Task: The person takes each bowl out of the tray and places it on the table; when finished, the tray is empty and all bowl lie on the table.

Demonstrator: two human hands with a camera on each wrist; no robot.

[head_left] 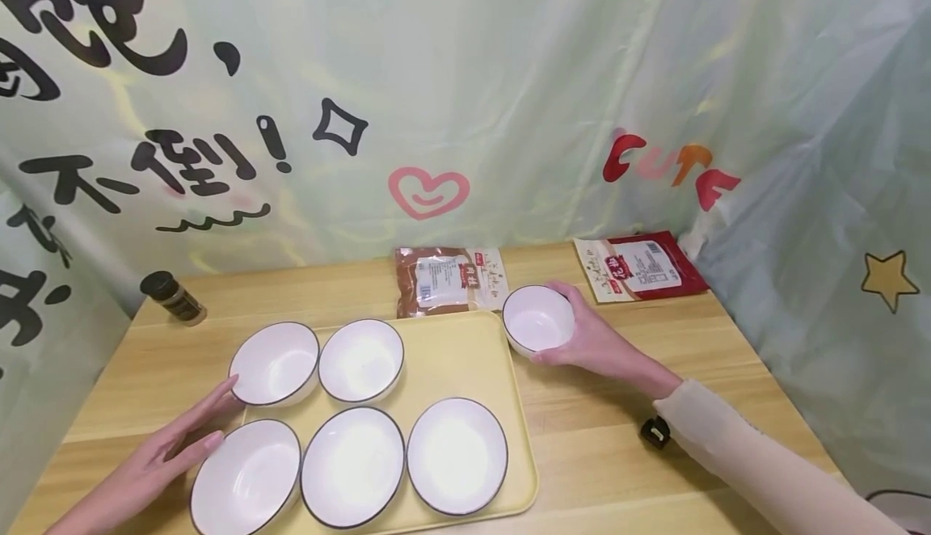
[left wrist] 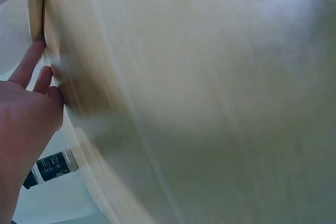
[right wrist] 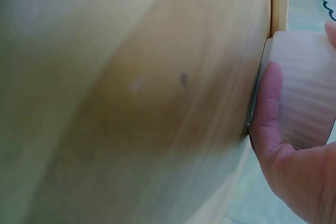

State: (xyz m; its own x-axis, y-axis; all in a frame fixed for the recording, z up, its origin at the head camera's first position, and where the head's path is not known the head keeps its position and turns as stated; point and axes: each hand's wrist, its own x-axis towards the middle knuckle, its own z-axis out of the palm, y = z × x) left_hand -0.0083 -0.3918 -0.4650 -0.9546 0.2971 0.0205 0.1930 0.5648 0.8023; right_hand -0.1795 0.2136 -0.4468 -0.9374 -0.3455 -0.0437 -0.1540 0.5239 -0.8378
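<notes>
My right hand (head_left: 600,339) grips a small white bowl (head_left: 537,321) with a dark rim at the tray's far right corner. In the right wrist view, fingers and thumb lie round the side of that white bowl (right wrist: 304,93), low by the wooden table (right wrist: 210,77). My left hand (head_left: 163,454) reaches in from the left with fingers extended, fingertips right at the far-left bowl (head_left: 275,364). A yellow tray (head_left: 444,349) bears this one, a second back bowl (head_left: 361,360), and a front row of a left bowl (head_left: 247,478), a middle bowl (head_left: 352,466) and a right bowl (head_left: 457,456).
Behind the tray lie a brown packet (head_left: 451,280) and, farther right, a red packet (head_left: 640,267). A dark-capped spice jar (head_left: 174,299) is at the back left. A small black object (head_left: 655,432) lies beneath the right forearm. A printed curtain (head_left: 509,115) surrounds the table.
</notes>
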